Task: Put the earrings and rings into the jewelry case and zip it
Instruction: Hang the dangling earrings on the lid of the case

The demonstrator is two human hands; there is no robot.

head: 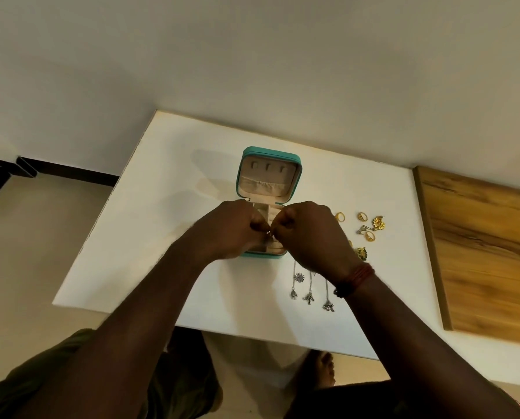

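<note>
Left hand [231, 228] and right hand [310, 234] pinch a silver piece [268, 233] over the open jewelry case [268, 176]; rings [340, 217] and earrings [378, 222] lie outside, right

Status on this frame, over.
Left grip, right grip both pinching one small silver piece over case. Case open, unzipped. Gold rings, earrings on table to its right. Nothing in the way.

Warm, fairly dim indoor light leaves the white tabletop [150, 237] as the brightest area. Faint, soft shadows fall left of the open case [268, 176], so light comes from the right. The forearms [150, 297] read dark. Wide-angle distortion splays the tabletop edges, and the small earrings [378, 222] look slightly soft.
</note>
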